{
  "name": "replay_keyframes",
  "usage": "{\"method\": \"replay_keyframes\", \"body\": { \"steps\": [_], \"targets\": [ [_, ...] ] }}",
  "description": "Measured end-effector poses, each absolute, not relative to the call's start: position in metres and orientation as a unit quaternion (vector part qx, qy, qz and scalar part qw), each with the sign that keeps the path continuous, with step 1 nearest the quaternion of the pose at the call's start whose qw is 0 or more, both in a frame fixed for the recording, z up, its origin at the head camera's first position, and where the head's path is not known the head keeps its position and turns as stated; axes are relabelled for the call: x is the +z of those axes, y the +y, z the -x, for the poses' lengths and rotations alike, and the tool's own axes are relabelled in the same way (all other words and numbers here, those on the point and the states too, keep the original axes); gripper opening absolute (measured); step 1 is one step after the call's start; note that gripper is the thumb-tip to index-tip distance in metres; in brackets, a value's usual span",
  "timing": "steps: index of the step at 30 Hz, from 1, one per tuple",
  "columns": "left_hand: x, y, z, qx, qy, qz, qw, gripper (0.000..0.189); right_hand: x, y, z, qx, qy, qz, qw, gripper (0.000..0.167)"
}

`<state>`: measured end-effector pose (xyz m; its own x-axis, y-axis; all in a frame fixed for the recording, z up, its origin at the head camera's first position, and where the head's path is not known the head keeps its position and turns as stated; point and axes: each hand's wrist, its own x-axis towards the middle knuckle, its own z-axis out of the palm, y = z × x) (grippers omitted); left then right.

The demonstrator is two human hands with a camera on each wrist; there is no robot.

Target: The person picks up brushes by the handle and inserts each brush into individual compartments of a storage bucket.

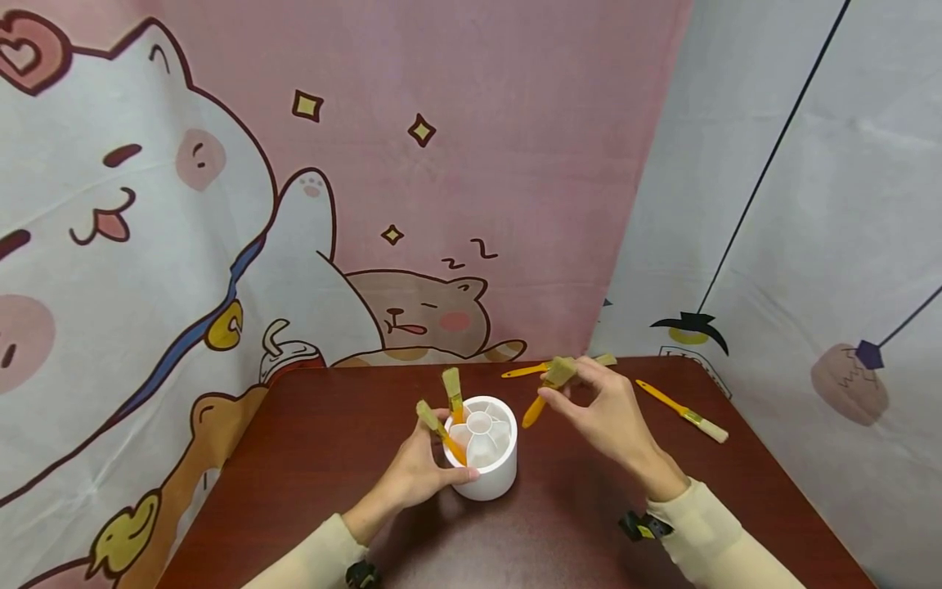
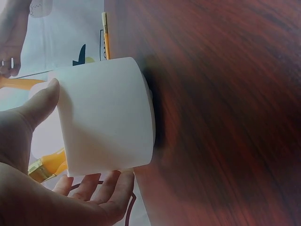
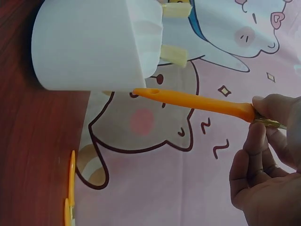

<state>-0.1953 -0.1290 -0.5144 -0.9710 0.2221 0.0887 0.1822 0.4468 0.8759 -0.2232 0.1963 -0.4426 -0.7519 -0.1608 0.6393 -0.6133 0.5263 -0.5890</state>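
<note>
A white round holder point(image 1: 491, 484) with several compartments stands on the table. My left hand point(image 1: 419, 468) grips its left side, the thumb on the rim point(image 2: 54, 87) and the fingers round the wall. Two paintbrushes stand in the holder's left compartments, bristles up: one brush point(image 1: 452, 386) farther back, another brush point(image 1: 429, 417) nearer and leaning left. To the right of the holder, my right hand point(image 1: 607, 409) pinches a third paintbrush point(image 3: 202, 101) near its metal band. Its orange handle points down toward the holder, with the bristles point(image 1: 562, 370) up.
An orange-handled brush point(image 1: 524, 370) lies at the table's back edge, partly hidden by my right hand, with pale bristles point(image 1: 607, 359) showing beyond that hand. Another brush point(image 1: 680, 411) lies at the right. A cartoon-printed cloth point(image 1: 515, 164) hangs behind the dark red table point(image 1: 331, 433).
</note>
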Motion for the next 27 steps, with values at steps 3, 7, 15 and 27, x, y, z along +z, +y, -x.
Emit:
{"method": "replay_keyframes", "body": {
  "steps": [3, 7, 15, 27],
  "targets": [
    [-0.515, -0.129, 0.196, 0.511, 0.851, -0.119, 0.021, 0.099, -0.440, 0.193, 0.220, 0.431, -0.825, -0.247, 0.271, 0.023],
    [-0.517, -0.130, 0.198, 0.507, 0.853, -0.120, 0.024, 0.100, -0.434, 0.188, 0.215, 0.438, -0.814, -0.265, 0.274, 0.025],
    [-0.517, -0.130, 0.198, 0.514, 0.849, -0.118, 0.025, 0.099, -0.426, 0.182, 0.208, 0.453, -0.801, -0.291, 0.261, 0.029],
    [-0.516, -0.130, 0.199, 0.509, 0.852, -0.118, 0.025, 0.100, -0.423, 0.171, 0.203, 0.467, -0.765, -0.351, 0.270, 0.035]
  ]
}}
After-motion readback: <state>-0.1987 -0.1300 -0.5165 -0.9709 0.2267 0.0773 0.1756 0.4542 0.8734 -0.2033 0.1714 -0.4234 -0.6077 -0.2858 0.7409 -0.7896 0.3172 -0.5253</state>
